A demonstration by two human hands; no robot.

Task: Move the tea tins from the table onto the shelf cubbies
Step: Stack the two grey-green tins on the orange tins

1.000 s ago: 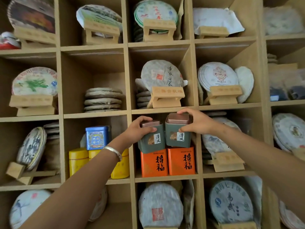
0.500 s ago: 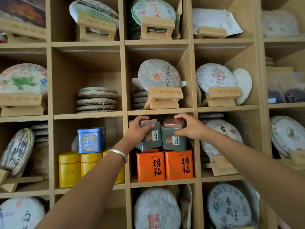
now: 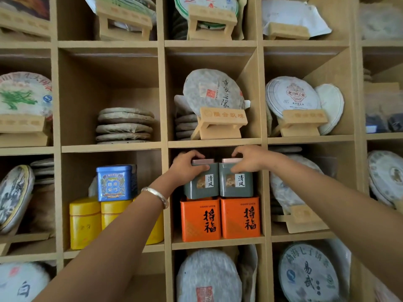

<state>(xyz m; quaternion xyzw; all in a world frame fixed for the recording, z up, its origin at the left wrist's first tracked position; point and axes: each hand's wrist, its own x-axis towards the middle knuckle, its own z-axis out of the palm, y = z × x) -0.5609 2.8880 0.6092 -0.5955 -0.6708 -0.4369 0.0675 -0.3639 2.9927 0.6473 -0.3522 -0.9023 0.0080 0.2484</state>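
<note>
Two grey-green tea tins with copper lids stand side by side inside a middle cubby, each on top of an orange tin. My left hand grips the left grey-green tin near its lid. My right hand grips the right grey-green tin at its top. Below them sit the left orange tin and the right orange tin, both marked GOOD LUCK. A silver bangle is on my left wrist.
The wooden cubby shelf fills the view. In the cubby to the left stand yellow tins with a blue tin on top. Wrapped tea cakes on wooden stands, and a stack of cakes, fill the other cubbies.
Both hands pushed the two grey-green tins deeper into the cubby and set them level on the orange tins. The left tin, tilted before, now stands upright.
</note>
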